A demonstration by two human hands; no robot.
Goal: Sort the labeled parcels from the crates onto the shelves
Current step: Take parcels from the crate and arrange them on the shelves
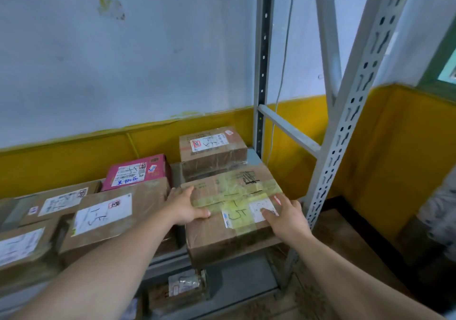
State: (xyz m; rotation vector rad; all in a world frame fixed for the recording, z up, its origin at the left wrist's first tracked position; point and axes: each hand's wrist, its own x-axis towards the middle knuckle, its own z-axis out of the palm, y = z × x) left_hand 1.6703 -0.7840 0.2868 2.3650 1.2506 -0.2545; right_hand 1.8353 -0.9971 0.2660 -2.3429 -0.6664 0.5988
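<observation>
Parcel [234, 203] handwritten "1-5", lying at the right end of the shelf [170, 261]. Left hand [185, 206] flat on its left edge, right hand [288, 217] flat on its near right corner; fingers straight. Adjacent box [108, 218] also reads "1-5".

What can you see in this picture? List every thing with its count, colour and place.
taped parcel: one, brown, shelf's right end
small parcel: one, brown, stacked behind it
pink parcel: one, pink, back middle
left parcels: three, brown, shelf's left
lower parcel: one, brown, shelf below
shelf uprights: two, grey, right
left hand: one, on taped parcel's left edge
right hand: one, on its right edge
</observation>
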